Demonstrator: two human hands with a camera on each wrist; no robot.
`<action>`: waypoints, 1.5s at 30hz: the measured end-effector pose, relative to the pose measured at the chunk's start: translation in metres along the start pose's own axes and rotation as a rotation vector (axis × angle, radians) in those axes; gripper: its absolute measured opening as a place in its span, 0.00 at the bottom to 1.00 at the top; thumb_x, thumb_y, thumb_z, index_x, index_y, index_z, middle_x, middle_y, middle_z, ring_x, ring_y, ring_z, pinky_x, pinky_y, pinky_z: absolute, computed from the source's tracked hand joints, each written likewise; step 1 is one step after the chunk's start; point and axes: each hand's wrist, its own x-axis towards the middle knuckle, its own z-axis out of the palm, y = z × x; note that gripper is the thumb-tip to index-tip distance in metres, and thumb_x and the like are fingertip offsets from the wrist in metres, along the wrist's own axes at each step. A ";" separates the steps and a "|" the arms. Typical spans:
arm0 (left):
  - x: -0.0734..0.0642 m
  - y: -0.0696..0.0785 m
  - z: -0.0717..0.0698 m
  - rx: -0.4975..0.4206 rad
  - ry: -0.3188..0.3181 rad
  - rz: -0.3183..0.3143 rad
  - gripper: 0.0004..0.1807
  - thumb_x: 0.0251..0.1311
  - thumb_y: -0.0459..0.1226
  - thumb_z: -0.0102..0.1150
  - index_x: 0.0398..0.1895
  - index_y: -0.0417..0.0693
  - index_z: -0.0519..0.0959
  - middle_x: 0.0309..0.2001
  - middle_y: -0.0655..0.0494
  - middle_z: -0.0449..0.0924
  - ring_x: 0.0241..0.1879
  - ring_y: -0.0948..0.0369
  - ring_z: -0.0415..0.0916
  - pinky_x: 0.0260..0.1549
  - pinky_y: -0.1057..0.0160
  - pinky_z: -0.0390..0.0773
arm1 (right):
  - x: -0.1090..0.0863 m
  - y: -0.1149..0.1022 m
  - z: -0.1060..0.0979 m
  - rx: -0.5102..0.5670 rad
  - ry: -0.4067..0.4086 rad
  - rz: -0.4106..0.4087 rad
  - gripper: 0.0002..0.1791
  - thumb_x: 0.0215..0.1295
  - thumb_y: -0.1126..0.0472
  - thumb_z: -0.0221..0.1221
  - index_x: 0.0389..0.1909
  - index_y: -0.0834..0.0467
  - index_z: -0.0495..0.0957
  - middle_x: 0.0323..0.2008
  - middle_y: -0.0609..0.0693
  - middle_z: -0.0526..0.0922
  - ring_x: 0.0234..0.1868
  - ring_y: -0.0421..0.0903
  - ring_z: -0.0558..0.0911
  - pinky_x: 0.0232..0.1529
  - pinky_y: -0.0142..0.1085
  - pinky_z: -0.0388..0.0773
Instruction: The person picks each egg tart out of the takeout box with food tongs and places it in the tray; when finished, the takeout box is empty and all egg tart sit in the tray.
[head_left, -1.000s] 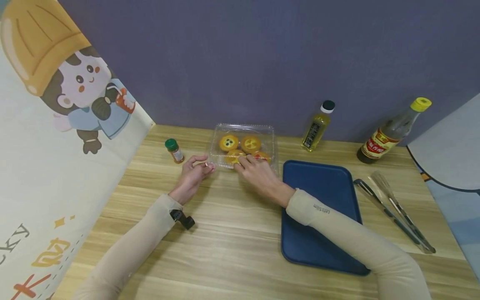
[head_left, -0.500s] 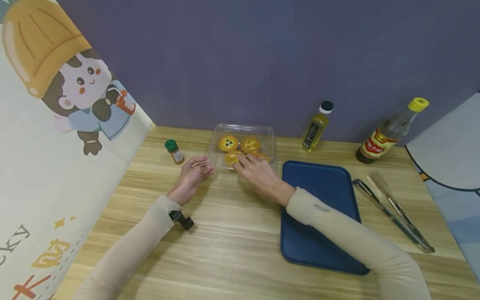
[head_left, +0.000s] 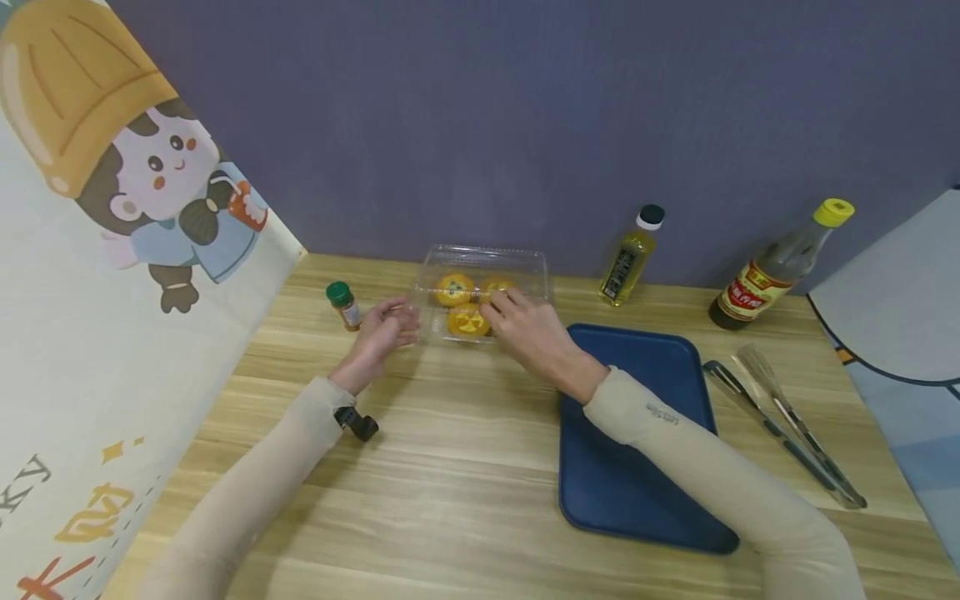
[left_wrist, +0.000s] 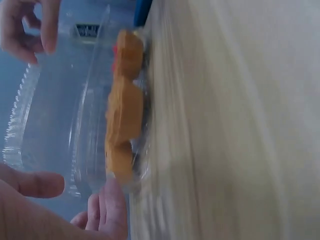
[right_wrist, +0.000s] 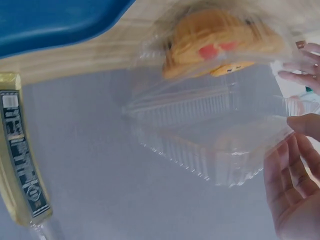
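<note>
A clear plastic clamshell box (head_left: 542, 265) sits near the back wall with several small orange tarts inside. One tart (head_left: 453, 289) has dark blue spots on yellow; the tart in front (head_left: 467, 320) shows a yellow pattern, and red topping shows on another tart (right_wrist: 220, 48). My right hand (head_left: 531, 333) pinches the front edge of the raised lid (right_wrist: 205, 155) between thumb and fingers, covering part of the tarts. At the box's left side is my left hand (head_left: 381, 333), fingers extended and thumb apart, its fingertips (left_wrist: 115, 197) right at the base's corner.
A green-capped spice jar (head_left: 345, 307) stands left of the box. To the right are a blue tray (head_left: 630, 492) under my right forearm, an oil bottle (head_left: 628, 267), a yellow-capped sauce bottle (head_left: 765, 279) and metal tongs (head_left: 787, 433).
The right hand has lifted the lid's front edge and shifted slightly right. The left hand's fingers have spread, and the hand has moved slightly up and left.
</note>
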 end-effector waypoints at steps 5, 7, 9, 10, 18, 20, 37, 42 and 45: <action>0.019 0.006 -0.003 0.070 -0.031 -0.010 0.31 0.81 0.37 0.40 0.83 0.44 0.54 0.77 0.38 0.66 0.72 0.42 0.70 0.69 0.49 0.78 | -0.005 0.010 -0.009 0.004 0.005 0.050 0.07 0.71 0.68 0.64 0.47 0.58 0.84 0.43 0.54 0.85 0.42 0.51 0.85 0.18 0.36 0.82; 0.027 0.009 -0.004 0.079 -0.041 -0.010 0.31 0.82 0.37 0.38 0.84 0.45 0.52 0.77 0.38 0.65 0.73 0.42 0.69 0.71 0.48 0.77 | -0.007 0.014 -0.011 0.013 0.025 0.071 0.06 0.71 0.68 0.64 0.45 0.58 0.84 0.42 0.54 0.85 0.40 0.51 0.85 0.18 0.36 0.81; 0.033 0.011 -0.005 0.079 -0.056 -0.005 0.32 0.81 0.34 0.38 0.84 0.45 0.50 0.77 0.37 0.64 0.73 0.41 0.68 0.73 0.46 0.75 | -0.009 0.020 -0.014 0.027 0.047 0.088 0.04 0.72 0.67 0.63 0.44 0.59 0.84 0.41 0.54 0.85 0.39 0.51 0.84 0.17 0.36 0.80; 0.036 0.012 -0.005 0.076 -0.057 0.000 0.33 0.79 0.31 0.39 0.85 0.46 0.50 0.77 0.36 0.64 0.73 0.40 0.67 0.73 0.46 0.74 | -0.011 0.022 -0.015 0.035 0.056 0.097 0.03 0.72 0.66 0.63 0.43 0.59 0.83 0.40 0.55 0.85 0.38 0.51 0.83 0.17 0.36 0.80; 0.047 0.015 -0.003 0.132 -0.079 0.026 0.38 0.73 0.26 0.48 0.84 0.43 0.52 0.73 0.35 0.66 0.62 0.46 0.75 0.64 0.52 0.82 | -0.023 0.041 -0.022 0.061 0.109 0.169 0.03 0.73 0.64 0.63 0.40 0.60 0.82 0.36 0.55 0.82 0.32 0.51 0.80 0.15 0.36 0.77; 0.047 0.016 -0.003 0.150 -0.080 0.026 0.37 0.72 0.26 0.50 0.83 0.43 0.54 0.72 0.36 0.67 0.56 0.52 0.76 0.60 0.56 0.83 | -0.025 0.045 -0.024 0.079 0.122 0.183 0.03 0.73 0.64 0.62 0.41 0.60 0.82 0.35 0.55 0.82 0.31 0.51 0.79 0.16 0.37 0.77; 0.009 0.008 -0.018 0.298 -0.204 0.085 0.34 0.71 0.25 0.53 0.80 0.40 0.61 0.67 0.31 0.69 0.55 0.45 0.79 0.42 0.62 0.89 | -0.030 0.065 -0.041 0.489 0.238 0.381 0.10 0.66 0.66 0.69 0.46 0.61 0.83 0.41 0.55 0.83 0.42 0.51 0.84 0.43 0.45 0.88; -0.011 0.002 -0.022 0.315 -0.213 0.054 0.34 0.71 0.25 0.54 0.79 0.39 0.61 0.66 0.32 0.70 0.50 0.50 0.81 0.37 0.67 0.87 | -0.030 0.070 -0.042 0.593 0.266 0.450 0.14 0.67 0.66 0.68 0.52 0.63 0.81 0.44 0.58 0.83 0.43 0.52 0.85 0.42 0.46 0.90; -0.022 -0.002 -0.025 0.331 -0.230 0.055 0.34 0.70 0.25 0.54 0.79 0.39 0.61 0.65 0.31 0.70 0.47 0.52 0.81 0.37 0.66 0.88 | -0.034 0.071 -0.040 0.636 0.246 0.499 0.17 0.69 0.66 0.66 0.56 0.63 0.79 0.46 0.58 0.84 0.45 0.53 0.85 0.42 0.47 0.91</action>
